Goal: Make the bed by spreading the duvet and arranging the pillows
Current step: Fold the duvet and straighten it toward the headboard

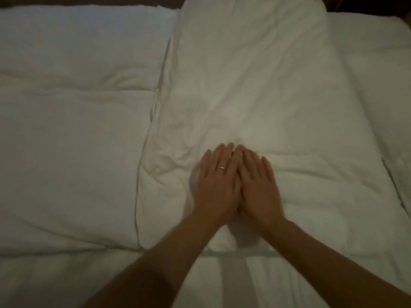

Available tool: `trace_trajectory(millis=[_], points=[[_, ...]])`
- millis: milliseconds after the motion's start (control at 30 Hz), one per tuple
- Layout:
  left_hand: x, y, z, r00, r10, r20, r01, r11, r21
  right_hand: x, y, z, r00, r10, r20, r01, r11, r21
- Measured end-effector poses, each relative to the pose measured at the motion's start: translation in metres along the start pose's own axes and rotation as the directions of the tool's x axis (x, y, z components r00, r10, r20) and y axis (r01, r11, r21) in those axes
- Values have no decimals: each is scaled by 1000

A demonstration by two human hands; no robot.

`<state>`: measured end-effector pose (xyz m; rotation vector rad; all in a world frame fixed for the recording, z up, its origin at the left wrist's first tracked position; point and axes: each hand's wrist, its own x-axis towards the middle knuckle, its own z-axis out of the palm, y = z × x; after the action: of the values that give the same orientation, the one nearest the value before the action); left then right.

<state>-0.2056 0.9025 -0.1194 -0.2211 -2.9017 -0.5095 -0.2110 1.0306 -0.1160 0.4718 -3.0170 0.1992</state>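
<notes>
Duvet (255, 85) lies folded lengthwise down the bed's middle, over white bedding (66, 141). Left hand (215, 181) and right hand (255, 185) press flat on it, side by side, fingers straight, gripping nothing. Judged soft, light, crease-prone; best taken at its edges. No containers visible.
</notes>
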Motion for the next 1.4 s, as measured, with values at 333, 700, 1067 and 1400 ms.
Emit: trace_trajectory(millis=[333,700,1067,1400], points=[[-6,-88,52,968,-249,-24,250,965,75,10,115,26,985,135,110,-114,977,-179],[16,-88,69,925,-360,118,311,899,309,31,117,67,982,99,160,-86,993,-87],[99,-9,31,984,-138,-112,127,987,-99,95,79,35,981,188,-40,-166,933,318],[224,-102,93,989,125,78,-137,976,172,220,185,50,997,-14,77,23,993,-117]])
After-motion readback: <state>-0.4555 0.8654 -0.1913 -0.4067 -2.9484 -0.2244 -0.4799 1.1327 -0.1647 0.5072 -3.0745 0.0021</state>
